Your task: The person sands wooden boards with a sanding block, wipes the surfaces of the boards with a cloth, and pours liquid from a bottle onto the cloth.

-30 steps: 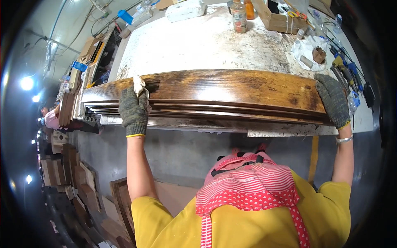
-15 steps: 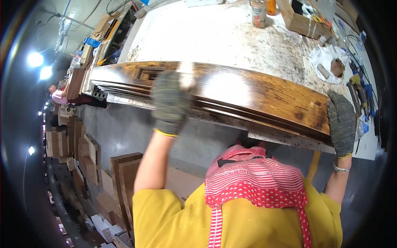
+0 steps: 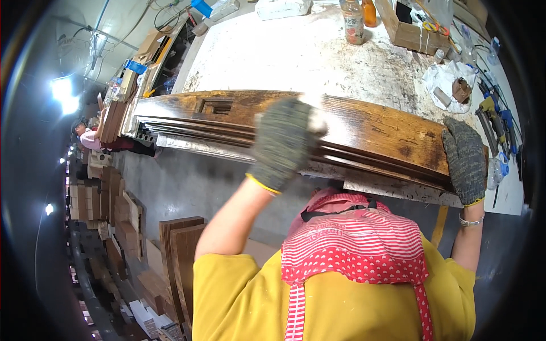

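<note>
A dark-stained wooden board (image 3: 369, 125) with a rectangular cutout (image 3: 216, 107) lies on a stack of similar boards along the near edge of the table. My left hand (image 3: 284, 142), in a grey-green knit glove, is closed round a small white thing (image 3: 316, 116) over the board's middle. That thing is smeared by motion, so I cannot tell its exact kind. At the board's right end my right hand (image 3: 465, 162), gloved alike, lies with its fingers stretched over the end and edge, pressed against the wood.
The stained white table (image 3: 250, 62) holds a jar (image 3: 353, 23), an orange bottle (image 3: 369, 12) and a wooden box (image 3: 418, 37). Pliers-like hand tools (image 3: 497, 122) and a white plastic bag (image 3: 446, 85) lie right. Boards (image 3: 182, 250) stand on the floor; another person (image 3: 91, 138) works far left.
My left hand has slid right along the board with the white thing, away from the cutout. My right hand stays at the right end. The whole view has shifted slightly.
</note>
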